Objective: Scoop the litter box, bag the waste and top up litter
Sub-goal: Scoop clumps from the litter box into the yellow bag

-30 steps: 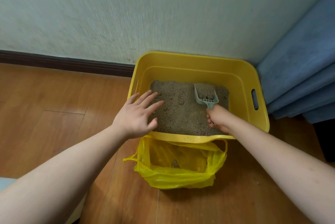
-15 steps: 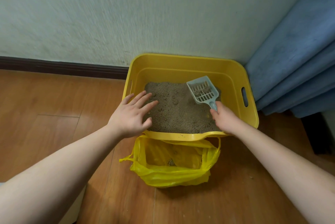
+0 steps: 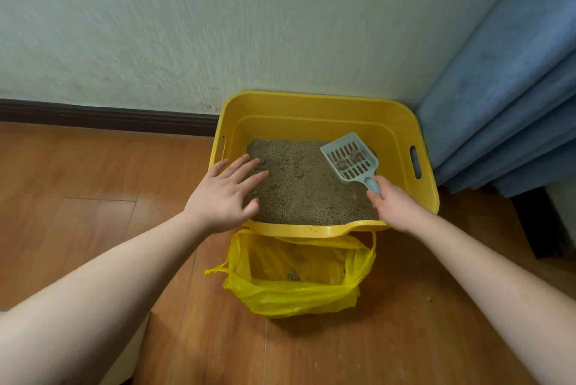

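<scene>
A yellow litter box [image 3: 324, 110] stands on the floor against the wall, filled with grey-brown litter [image 3: 299, 188]. My right hand [image 3: 394, 207] grips the handle of a pale blue slotted scoop [image 3: 350, 158], held above the litter at the box's right side with a few clumps in it. My left hand [image 3: 226, 194] rests with fingers spread on the box's near left rim, fingertips over the litter. An open yellow plastic bag [image 3: 299, 297] sits on the floor just in front of the box, with a small clump of waste [image 3: 293, 275] inside.
A wooden floor [image 3: 78, 203] surrounds the box, with a dark skirting board [image 3: 103, 118] along the pale wall. Blue curtain folds [image 3: 511, 110] hang at the right, close to the box. A pale object edge [image 3: 134, 350] shows at the lower left.
My right hand has lifted the scoop out of the litter; loose litter has sifted through, leaving a few clumps. My left hand stays on the rim.
</scene>
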The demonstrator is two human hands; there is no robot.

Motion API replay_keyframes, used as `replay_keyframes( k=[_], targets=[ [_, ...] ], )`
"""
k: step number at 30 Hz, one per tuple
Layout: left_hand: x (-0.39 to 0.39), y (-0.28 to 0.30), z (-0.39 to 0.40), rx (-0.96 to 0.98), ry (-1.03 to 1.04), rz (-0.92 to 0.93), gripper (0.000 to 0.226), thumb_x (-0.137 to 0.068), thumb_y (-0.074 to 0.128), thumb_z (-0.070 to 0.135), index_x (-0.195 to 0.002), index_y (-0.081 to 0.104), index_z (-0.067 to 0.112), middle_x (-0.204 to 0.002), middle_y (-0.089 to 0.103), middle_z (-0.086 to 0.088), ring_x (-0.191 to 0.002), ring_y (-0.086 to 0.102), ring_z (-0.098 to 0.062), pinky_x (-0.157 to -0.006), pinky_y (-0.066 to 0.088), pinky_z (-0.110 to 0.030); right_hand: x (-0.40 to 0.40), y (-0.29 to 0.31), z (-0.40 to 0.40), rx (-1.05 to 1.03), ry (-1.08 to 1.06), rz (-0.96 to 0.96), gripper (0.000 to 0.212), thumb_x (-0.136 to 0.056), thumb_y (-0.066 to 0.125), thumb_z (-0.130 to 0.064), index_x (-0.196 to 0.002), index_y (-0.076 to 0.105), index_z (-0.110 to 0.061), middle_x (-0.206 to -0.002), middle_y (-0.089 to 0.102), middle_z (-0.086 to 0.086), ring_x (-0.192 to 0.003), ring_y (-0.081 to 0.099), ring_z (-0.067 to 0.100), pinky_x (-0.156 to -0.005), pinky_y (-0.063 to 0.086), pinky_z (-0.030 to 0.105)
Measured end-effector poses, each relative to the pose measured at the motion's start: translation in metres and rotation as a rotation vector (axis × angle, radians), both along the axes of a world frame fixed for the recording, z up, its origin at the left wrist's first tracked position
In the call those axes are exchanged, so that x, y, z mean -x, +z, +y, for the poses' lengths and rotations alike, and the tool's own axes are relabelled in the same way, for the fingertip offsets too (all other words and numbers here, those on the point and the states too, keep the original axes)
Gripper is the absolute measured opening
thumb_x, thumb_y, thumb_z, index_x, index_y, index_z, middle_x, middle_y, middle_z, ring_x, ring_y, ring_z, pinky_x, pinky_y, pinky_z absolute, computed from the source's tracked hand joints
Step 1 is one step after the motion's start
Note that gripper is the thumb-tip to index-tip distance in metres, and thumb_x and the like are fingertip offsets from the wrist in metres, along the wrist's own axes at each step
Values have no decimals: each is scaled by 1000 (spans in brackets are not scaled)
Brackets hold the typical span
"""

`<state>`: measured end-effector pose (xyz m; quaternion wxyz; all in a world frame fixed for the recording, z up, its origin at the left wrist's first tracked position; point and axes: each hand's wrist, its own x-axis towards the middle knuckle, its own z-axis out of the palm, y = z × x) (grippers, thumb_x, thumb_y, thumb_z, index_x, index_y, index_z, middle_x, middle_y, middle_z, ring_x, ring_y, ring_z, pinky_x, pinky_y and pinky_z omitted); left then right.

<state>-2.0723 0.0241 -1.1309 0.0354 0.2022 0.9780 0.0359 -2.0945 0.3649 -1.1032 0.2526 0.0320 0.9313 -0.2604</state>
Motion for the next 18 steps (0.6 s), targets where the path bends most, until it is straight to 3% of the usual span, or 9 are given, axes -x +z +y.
replay_keyframes(
  k=[6, 9, 13, 18],
  targets=[
    [-1, 0, -1, 10, -4, -12, 66, -88, 22, 53, -151, 30, 33, -161, 23, 1, -150, 11, -16, -120, 10, -43, -16, 22, 2, 57, 119, 83, 45, -102, 39, -29, -145, 31, -18, -89, 57, 0, -77, 58, 18, -62, 45, 33],
    [0, 1, -1, 16, -11, -28, 67, -88, 20, 54, -152, 28, 32, -162, 20, 1, -150, 8, -16, -121, 9, -43, -21, 38, -3, 97, 171, 131, 44, -102, 39, -29, -144, 33, -20, -87, 55, -10, -75, 54, 4, -59, 38, 21],
    [0, 2, 0, 10, -10, -29, 68, -88, 22, 54, -151, 30, 31, -161, 23, 0, -150, 11, -16, -120, 10, -44, -37, 54, -15, 145, 236, 115, 39, -101, 40, -31, -140, 36, -27, -88, 61, 2, -75, 59, 23, -61, 46, 38],
    [0, 3, -1, 13, -8, -37, 68, -87, 22, 54, -151, 30, 31, -161, 23, -1, -150, 12, -17, -120, 11, -44, -68, 41, -27, 126, 337, 39, 42, -101, 43, -31, -141, 36, -23, -106, 63, -4, -88, 59, 11, -76, 47, 32]
  ],
)
